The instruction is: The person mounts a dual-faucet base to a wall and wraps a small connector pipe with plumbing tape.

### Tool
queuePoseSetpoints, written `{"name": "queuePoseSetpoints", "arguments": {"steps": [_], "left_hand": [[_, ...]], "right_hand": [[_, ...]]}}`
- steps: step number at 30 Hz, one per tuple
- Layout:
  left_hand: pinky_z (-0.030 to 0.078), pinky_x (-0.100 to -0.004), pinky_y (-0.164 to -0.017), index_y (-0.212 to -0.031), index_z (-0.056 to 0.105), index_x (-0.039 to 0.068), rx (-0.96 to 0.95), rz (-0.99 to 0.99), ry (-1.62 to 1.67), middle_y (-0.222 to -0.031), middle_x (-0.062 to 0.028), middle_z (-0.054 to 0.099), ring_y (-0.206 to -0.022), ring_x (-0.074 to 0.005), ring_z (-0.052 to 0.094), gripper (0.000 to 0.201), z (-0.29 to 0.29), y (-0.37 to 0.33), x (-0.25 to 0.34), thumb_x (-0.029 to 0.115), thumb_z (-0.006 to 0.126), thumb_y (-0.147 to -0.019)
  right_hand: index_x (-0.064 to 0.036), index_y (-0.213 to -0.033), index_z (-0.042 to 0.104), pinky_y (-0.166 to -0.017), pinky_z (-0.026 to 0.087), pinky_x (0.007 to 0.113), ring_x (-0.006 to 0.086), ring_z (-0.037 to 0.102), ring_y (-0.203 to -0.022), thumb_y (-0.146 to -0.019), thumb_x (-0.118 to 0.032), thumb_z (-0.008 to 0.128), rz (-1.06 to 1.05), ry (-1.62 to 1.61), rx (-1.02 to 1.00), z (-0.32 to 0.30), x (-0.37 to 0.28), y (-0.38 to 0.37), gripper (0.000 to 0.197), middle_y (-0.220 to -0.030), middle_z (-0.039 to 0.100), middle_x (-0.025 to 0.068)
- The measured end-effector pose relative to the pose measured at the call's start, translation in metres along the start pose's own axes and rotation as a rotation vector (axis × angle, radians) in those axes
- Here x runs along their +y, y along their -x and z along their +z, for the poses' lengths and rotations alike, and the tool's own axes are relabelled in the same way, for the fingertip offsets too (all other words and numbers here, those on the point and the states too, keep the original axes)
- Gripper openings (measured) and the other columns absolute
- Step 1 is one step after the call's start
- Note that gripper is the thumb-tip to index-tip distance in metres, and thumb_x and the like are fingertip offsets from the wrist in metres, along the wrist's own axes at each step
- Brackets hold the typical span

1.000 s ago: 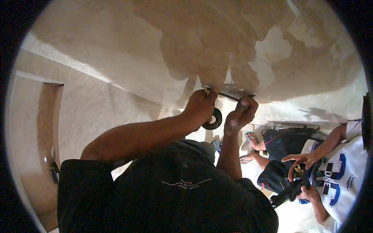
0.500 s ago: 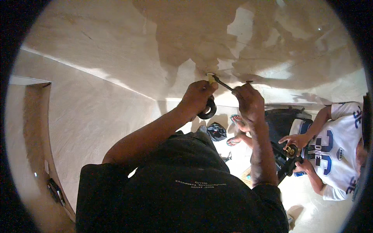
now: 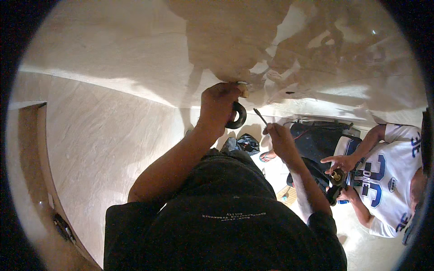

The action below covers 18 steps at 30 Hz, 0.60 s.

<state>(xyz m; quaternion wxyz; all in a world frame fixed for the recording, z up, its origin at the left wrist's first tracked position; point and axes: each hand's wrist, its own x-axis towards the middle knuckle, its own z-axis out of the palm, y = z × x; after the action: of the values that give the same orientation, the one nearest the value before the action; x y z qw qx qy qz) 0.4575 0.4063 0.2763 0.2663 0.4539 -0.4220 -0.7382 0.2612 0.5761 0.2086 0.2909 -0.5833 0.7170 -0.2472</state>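
Note:
My left hand (image 3: pixel 217 106) is closed near the wall, its fingertips against a yellowish, brass-looking fitting (image 3: pixel 244 91) that sticks out of a round wall opening. A thick black ring (image 3: pixel 241 115), shaped like a roll of tape, hangs in the same hand beneath the fingers. To the right and lower, my right hand (image 3: pixel 281 140) grips a slim dark tool like a screwdriver (image 3: pixel 260 115). Its tip points up and left, apart from the fitting. The fingers hide most of the tool's handle.
A second hole (image 3: pixel 290 92) shows in the beige wall (image 3: pixel 149 40) right of the fitting. At the right a person in a white jersey (image 3: pixel 384 176) holds a dark part with a brass piece (image 3: pixel 336 177). A black bag (image 3: pixel 321 137) and a black plastic bag (image 3: pixel 248 143) lie below.
The tool in my right hand has drawn back from the fitting, downward and away from the wall. My left hand stays at the fitting. The view has shifted slightly.

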Motion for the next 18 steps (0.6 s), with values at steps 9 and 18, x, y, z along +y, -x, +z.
{"name": "queuePoseSetpoints", "arguments": {"steps": [9,18], "left_hand": [[0.04,-0.0244,-0.057,-0.08,0.069,0.006,0.087,-0.135,0.239,-0.075,-0.0011,0.058,-0.062,-0.0099,0.049,0.012,0.008,-0.014,-0.002,0.016,0.072,-0.076],[0.037,-0.0247,-0.047,-0.097,0.068,0.004,-0.074,0.085,0.135,-0.072,-0.0033,0.058,-0.054,-0.0089,0.049,0.024,-0.007,-0.01,-0.039,0.026,0.071,-0.087]], "right_hand": [[-0.005,-0.099,0.061,-0.058,0.05,0.044,0.0354,0.064,-0.073,-0.092,-0.013,0.062,-0.017,0.124,0.284,-0.054,-0.077,-0.014,0.011,-0.083,0.063,0.0156],[-0.0123,-0.092,0.066,-0.062,0.054,0.04,0.0275,0.066,-0.075,-0.085,-0.016,0.068,-0.331,0.769,0.234,-0.09,-0.114,-0.063,0.008,-0.08,0.063,0.0075]]}}
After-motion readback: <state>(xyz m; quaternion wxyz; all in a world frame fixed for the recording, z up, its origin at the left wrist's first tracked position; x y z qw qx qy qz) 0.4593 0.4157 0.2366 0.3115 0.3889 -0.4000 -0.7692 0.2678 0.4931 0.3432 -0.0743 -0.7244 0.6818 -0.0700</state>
